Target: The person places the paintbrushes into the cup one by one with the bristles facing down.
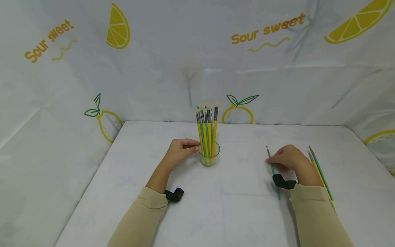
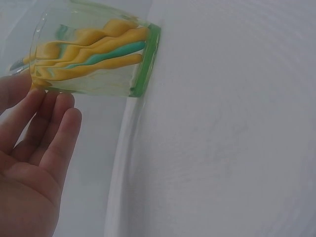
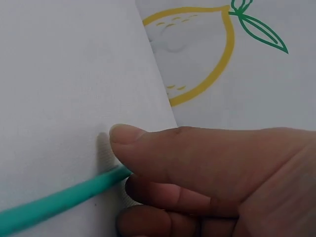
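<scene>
A clear glass cup (image 1: 208,164) with a greenish base stands on the table, holding several upright paintbrushes (image 1: 208,132) with yellow and teal handles, bristles up. My left hand (image 1: 180,151) pinches the cup's rim between thumb and fingertips; in the left wrist view the other fingers (image 2: 66,133) extend beside the glass. Well to the right, my right hand (image 1: 287,159) pinches a thin teal paintbrush (image 1: 276,188) near its upper part. The right wrist view shows the teal handle (image 3: 59,202) running out from under the thumb, its tip end hidden behind the hand.
A yellow paintbrush (image 1: 317,169) and another teal paintbrush (image 1: 324,176) lie side by side on the table, right of my right hand and partly behind its wrist. The white table (image 1: 240,212) meets a lemon-printed white backdrop (image 1: 172,68) at its far edge.
</scene>
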`<state>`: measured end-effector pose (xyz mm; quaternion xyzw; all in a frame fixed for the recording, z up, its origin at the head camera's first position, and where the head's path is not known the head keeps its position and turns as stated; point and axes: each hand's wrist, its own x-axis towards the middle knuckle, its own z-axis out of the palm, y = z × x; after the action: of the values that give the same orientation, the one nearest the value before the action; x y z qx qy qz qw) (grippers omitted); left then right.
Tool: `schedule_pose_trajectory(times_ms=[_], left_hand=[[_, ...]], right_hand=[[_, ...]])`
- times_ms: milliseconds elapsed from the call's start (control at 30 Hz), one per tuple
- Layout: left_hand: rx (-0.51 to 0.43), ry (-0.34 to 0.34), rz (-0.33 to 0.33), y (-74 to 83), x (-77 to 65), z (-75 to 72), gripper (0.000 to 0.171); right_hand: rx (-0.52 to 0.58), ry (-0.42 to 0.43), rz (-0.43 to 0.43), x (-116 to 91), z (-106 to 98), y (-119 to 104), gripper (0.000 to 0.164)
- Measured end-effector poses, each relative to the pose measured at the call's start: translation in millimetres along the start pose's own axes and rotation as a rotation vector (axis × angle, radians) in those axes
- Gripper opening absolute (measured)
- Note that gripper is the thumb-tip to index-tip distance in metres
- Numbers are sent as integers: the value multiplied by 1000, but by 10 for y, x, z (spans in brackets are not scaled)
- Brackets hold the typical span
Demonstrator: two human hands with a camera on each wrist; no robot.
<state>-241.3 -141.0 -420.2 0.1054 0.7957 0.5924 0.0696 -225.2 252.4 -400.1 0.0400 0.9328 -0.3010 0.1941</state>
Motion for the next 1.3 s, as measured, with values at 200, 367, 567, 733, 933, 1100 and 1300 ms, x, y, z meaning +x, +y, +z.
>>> schedule_pose_trajectory(times_ms=[200,367,567,733,933,1100,1300], left_hand=[[16,12,-15,10,11,7,17],[9,20,-16,8,14,10,17],[7,24,-8,13,6,9,16],[11,18,-13,15,8,7,16],[9,17,-18,20,13,8,15],[9,19,-15,12,16,8,15],[7,19,-11,2,20,10,15]], right_hand=[[-6,-5,15,9,18,24,34],[11,-6,24,30,25,32,29],[-8,0,21,36,19,11,24],[-32,73,6,6,-24,-48,27],[-10,165,-26,-41,-78,-140,36],[13,278,-79,-77,-85,-197,32],[85,382,-115,-119,-87,-266,29]])
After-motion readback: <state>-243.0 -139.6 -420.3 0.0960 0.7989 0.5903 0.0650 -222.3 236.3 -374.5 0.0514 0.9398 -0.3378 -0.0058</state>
